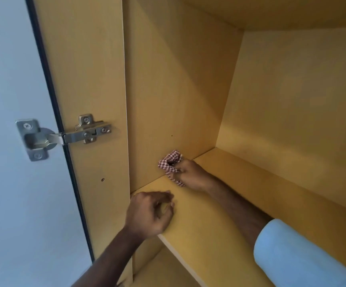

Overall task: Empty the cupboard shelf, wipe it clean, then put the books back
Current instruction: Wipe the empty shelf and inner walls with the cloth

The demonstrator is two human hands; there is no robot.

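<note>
The yellow cupboard shelf (226, 204) holds no books. My right hand (190, 175) reaches deep into the left rear corner and grips a bunched red-and-white checked cloth (171, 163), pressing it where the shelf meets the left side wall. My left hand (149, 214) rests on the shelf's front left edge, with the fingers loosely curled and nothing in them. No books are in view.
The cupboard door (12, 121) stands open at the left, held by a metal hinge (64, 136). The left side panel (168, 90) and back wall (292, 100) enclose the shelf. A lower shelf (163, 270) shows beneath. My light blue sleeve (296, 257) fills the bottom right.
</note>
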